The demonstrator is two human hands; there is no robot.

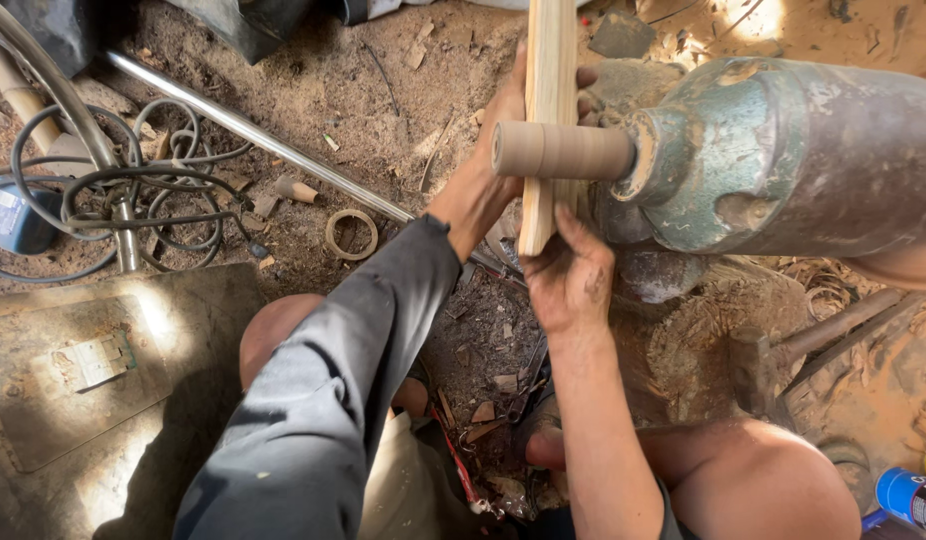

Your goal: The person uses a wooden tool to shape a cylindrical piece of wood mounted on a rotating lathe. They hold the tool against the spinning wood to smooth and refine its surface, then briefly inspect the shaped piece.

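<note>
Your right hand [568, 275] sits just below the sanding drum [563, 150], arm bare, fingers curled shut around the lower end of the wooden slat [549, 100]. Your left hand [488, 165], on a grey-sleeved arm that reaches up from your lap, grips the same slat higher, left of the drum, its fingertips wrapping over the far edge. The slat stands upright across the drum's front, pressed against the tan cylinder, which juts leftward from the worn green-and-brown motor housing [783, 160]. Low and right of the drum, at the frame's corner, lies a blue can [908, 495] with a pale label band. Left of the drum, a wooden ring [351, 234] rests on the sawdust-covered dirt, near a steel rod [253, 135]. Far left of the drum, black cables [133, 190] coil beside a blue box [8, 215] bearing a white label.
</note>
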